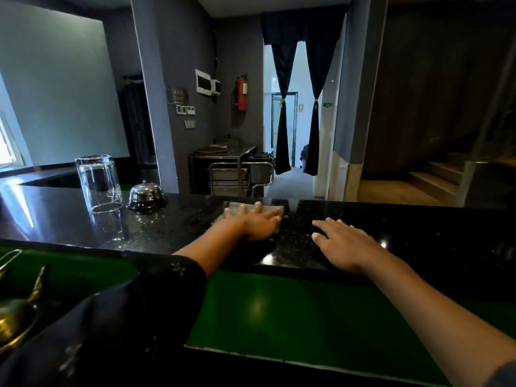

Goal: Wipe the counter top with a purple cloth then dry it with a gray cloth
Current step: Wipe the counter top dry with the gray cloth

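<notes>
Flat on the black speckled surface [391,219], close to its far edge, lay the gray cloth [237,205], a folded pad that showed only past the fingertips and along the right side of the hand on top of it. The left hand [255,223] pressed down on that cloth with its fingers straight and spread, so its grip was fully open and curled round nothing; the palm covered most of the fabric. Just beside it, a little nearer the front edge, the right hand [344,244] rested palm-down on the bare stone with fingers likewise straight and splayed, holding nothing, and apart from the cloth. Both forearms reached in over the front edge, the left one coming out of a dark patterned sleeve [156,277].

Toward the left end of the surface stood a chrome call bell [147,194], and just left of it an upturned clear glass [98,183], mouth down on the stone. Below the front edge ran a lower green ledge [293,317], with a brass ornament [16,311] at its left end. Beyond the far edge were a red fire extinguisher [242,93] on the gray wall and tied-back dark curtains [298,107] framing a doorway.
</notes>
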{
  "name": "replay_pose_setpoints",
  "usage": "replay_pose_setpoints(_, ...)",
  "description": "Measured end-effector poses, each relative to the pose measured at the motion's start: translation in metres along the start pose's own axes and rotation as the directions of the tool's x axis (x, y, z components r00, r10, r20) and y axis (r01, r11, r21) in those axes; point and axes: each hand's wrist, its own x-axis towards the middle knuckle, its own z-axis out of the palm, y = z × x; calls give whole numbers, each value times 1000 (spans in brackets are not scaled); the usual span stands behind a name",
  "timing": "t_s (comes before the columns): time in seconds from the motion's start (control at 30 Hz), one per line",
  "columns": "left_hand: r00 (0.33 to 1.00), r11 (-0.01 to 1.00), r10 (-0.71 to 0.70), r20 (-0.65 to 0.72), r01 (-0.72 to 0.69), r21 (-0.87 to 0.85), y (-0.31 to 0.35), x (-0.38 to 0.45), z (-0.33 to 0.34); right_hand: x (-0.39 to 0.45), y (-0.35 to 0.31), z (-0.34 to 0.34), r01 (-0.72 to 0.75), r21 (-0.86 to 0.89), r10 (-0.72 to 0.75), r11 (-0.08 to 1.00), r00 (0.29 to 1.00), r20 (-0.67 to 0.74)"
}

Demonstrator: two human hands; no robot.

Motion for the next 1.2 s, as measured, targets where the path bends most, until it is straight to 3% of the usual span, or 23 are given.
replay_pose_setpoints(0.1, 982, 981, 190, 10, -190, 36, 48, 20, 4, 1, 0, 1, -12, -8, 12, 1000, 1000, -18)
replay_pose_setpoints(0.17, 973, 973, 227, 36, -228, 30, 61, 41, 2, 2, 0, 0, -24, -6, 23, 1000, 999, -29)
replay_pose_setpoints(0.33, 986, 986, 167, 14, -168, 11, 30, 77, -5, 3, 5, 2, -41, 25, 42, 999, 999, -27)
replay_pose_setpoints(0.57, 998, 999, -45, -47, 45, -5, -59, 61, -8, 6, 6, 4, -50, 29, 51, 998, 998, -26)
replay_pose_setpoints(0.87, 986, 990, 143, -81, -142, 20, -19, -67, 15, 1, 0, 0, -36, 12, 36, 999, 999, -15)
replay_pose_setpoints(1.2, 998, 998, 11, -63, -14, -53, -9, -73, 10, -1, -4, -3, -39, -49, 40, 998, 999, 35)
